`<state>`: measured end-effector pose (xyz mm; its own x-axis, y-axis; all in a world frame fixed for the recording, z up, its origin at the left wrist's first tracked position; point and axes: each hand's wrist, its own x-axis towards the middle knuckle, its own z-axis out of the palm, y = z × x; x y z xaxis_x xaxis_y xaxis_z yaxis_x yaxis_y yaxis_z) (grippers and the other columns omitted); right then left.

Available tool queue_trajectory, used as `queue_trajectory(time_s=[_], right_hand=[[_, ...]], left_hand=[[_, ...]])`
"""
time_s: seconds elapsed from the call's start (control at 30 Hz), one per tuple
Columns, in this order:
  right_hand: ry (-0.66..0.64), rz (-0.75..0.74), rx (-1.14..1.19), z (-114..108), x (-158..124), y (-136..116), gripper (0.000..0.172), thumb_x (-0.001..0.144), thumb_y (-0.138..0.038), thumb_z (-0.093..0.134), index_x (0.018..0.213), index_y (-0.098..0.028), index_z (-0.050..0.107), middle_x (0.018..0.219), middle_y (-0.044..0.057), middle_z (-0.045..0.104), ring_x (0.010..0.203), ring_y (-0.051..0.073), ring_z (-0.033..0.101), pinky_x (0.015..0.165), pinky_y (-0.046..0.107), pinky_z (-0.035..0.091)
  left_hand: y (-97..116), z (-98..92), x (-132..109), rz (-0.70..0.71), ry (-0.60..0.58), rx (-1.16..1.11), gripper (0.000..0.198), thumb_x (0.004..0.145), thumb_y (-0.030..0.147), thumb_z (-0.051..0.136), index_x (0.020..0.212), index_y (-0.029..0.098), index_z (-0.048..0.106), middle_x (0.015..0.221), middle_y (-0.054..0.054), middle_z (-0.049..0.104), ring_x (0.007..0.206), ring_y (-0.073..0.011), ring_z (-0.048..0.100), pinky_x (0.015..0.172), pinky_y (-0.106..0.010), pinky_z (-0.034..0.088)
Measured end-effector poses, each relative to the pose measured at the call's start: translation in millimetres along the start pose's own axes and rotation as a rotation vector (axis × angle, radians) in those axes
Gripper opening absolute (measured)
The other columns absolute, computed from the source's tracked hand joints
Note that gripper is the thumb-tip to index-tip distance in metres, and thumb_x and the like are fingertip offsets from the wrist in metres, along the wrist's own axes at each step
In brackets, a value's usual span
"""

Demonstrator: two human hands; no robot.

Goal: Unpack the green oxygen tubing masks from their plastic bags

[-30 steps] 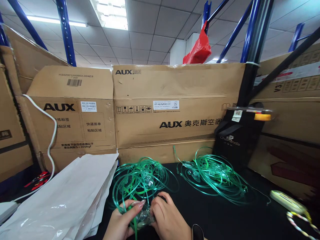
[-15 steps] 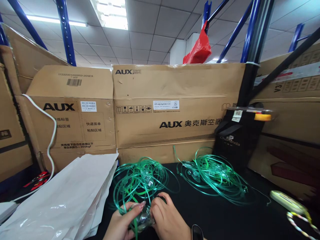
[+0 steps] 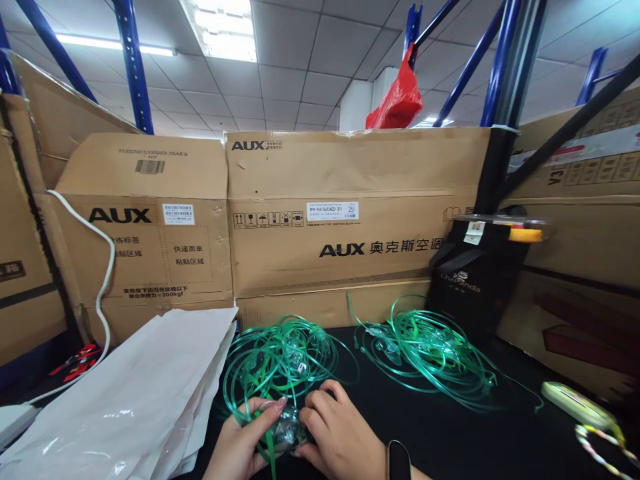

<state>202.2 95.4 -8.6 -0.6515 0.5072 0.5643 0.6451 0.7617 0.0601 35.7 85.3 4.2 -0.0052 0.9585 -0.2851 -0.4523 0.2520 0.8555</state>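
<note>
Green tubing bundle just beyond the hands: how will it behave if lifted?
Likely floppy but a bit springy: the green tubing lies in loose, rounded loops. Probably light for its spread, since the strands look thin and translucent. It may snag, as loops cross and some run down to the left hand.

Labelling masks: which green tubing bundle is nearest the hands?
The left green tubing bundle, beside the white plastic bags; its loops reach the left hand. The right green tubing bundle, near the black ChaPanda bag, lies apart, untouched.
</note>
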Motion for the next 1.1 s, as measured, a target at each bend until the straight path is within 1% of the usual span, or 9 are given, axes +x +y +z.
queue_trajectory(time_s=[0.17, 0.27, 0.37, 0.47, 0.57, 0.7, 0.87, 0.97, 1.1], right_hand=[[0.039, 0.039, 0.000, 2.2, -0.5, -4.9, 0.027, 0.076, -0.033, 0.065, 0.087, -0.017, 0.047, 0.084, 0.002, 0.059, 0.077, 0.017, 0.052, 0.076, 0.034, 0.035], [0.068, 0.061, -0.007, 4.4, -0.7, -6.8, 0.025, 0.074, -0.029, 0.067, 0.083, -0.018, 0.046, 0.081, 0.001, 0.058, 0.075, 0.017, 0.051, 0.070, 0.033, 0.035], [0.059, 0.072, -0.040, 4.7, -0.3, -7.8, 0.022, 0.075, -0.026, 0.066, 0.079, -0.018, 0.046, 0.078, 0.000, 0.057, 0.072, 0.017, 0.050, 0.066, 0.031, 0.034], [0.052, 0.036, -0.079, 5.0, 0.1, -7.9, 0.014, 0.079, -0.022, 0.060, 0.078, -0.018, 0.046, 0.075, -0.001, 0.056, 0.069, 0.016, 0.049, 0.062, 0.031, 0.033], [0.098, -0.021, -0.126, 7.0, -0.4, -7.3, 0.008, 0.085, -0.019, 0.050, 0.078, -0.017, 0.047, 0.072, 0.000, 0.055, 0.068, 0.016, 0.048, 0.061, 0.031, 0.032], [0.143, -0.072, -0.152, 9.7, -2.2, -6.7, 0.015, 0.089, -0.013, 0.036, 0.081, -0.016, 0.049, 0.072, 0.003, 0.054, 0.065, 0.016, 0.047, 0.063, 0.031, 0.034], [0.134, -0.086, -0.133, 10.7, -2.3, -7.6, 0.022, 0.090, -0.011, 0.030, 0.081, -0.015, 0.050, 0.071, 0.003, 0.054, 0.062, 0.015, 0.046, 0.065, 0.030, 0.036], [0.103, -0.063, -0.104, 10.2, -1.0, -6.8, 0.019, 0.090, -0.015, 0.034, 0.078, -0.016, 0.049, 0.070, 0.002, 0.054, 0.062, 0.015, 0.047, 0.064, 0.029, 0.037], [0.061, -0.023, -0.039, 6.6, 0.1, -3.9, 0.007, 0.085, -0.023, 0.051, 0.083, -0.017, 0.047, 0.076, 0.001, 0.056, 0.067, 0.015, 0.050, 0.065, 0.029, 0.037]], left_hand=[[-0.3, -0.4, 1.0, 0.001, 0.010, 0.010, 0.037, 0.039, 0.035, 0.084, 0.061, 0.015, 0.061, 0.052, 0.000, 0.065, 0.048, -0.0146, 0.061, 0.046, -0.025, 0.051], [-0.8, 0.4, 0.4, 0.034, 0.004, 0.015, 0.035, 0.040, 0.034, 0.084, 0.059, 0.014, 0.062, 0.054, 0.000, 0.066, 0.050, -0.0138, 0.061, 0.048, -0.024, 0.051], [-2.8, 0.7, 1.2, 0.061, -0.012, 0.021, 0.032, 0.040, 0.032, 0.084, 0.057, 0.014, 0.063, 0.053, 0.000, 0.066, 0.051, -0.0137, 0.061, 0.051, -0.023, 0.051], [-4.9, -0.2, 3.0, 0.054, -0.020, 0.009, 0.032, 0.040, 0.032, 0.084, 0.054, 0.013, 0.063, 0.047, 0.001, 0.064, 0.047, -0.0116, 0.059, 0.048, -0.020, 0.048], [-4.9, -1.1, 2.7, 0.035, -0.009, -0.003, 0.032, 0.039, 0.032, 0.084, 0.055, 0.014, 0.063, 0.049, 0.000, 0.065, 0.047, -0.0119, 0.060, 0.049, -0.021, 0.048], [-0.9, -1.0, -1.5, 0.002, 0.016, 0.017, 0.033, 0.039, 0.032, 0.084, 0.058, 0.014, 0.065, 0.055, -0.001, 0.067, 0.050, -0.0117, 0.060, 0.048, -0.019, 0.047], [3.5, -1.7, -4.8, -0.060, -0.022, 0.012, 0.030, 0.044, 0.029, 0.083, 0.064, 0.014, 0.067, 0.060, -0.001, 0.068, 0.055, -0.0129, 0.061, 0.053, -0.022, 0.049], [4.1, -1.7, -5.1, -0.062, -0.042, 0.005, 0.029, 0.045, 0.031, 0.083, 0.063, 0.014, 0.067, 0.058, -0.001, 0.067, 0.054, -0.0134, 0.061, 0.053, -0.023, 0.049], [5.5, 0.5, -5.0, -0.003, -0.020, 0.014, 0.027, 0.046, 0.031, 0.082, 0.057, 0.014, 0.064, 0.055, 0.001, 0.065, 0.054, -0.0122, 0.060, 0.052, -0.021, 0.048]])
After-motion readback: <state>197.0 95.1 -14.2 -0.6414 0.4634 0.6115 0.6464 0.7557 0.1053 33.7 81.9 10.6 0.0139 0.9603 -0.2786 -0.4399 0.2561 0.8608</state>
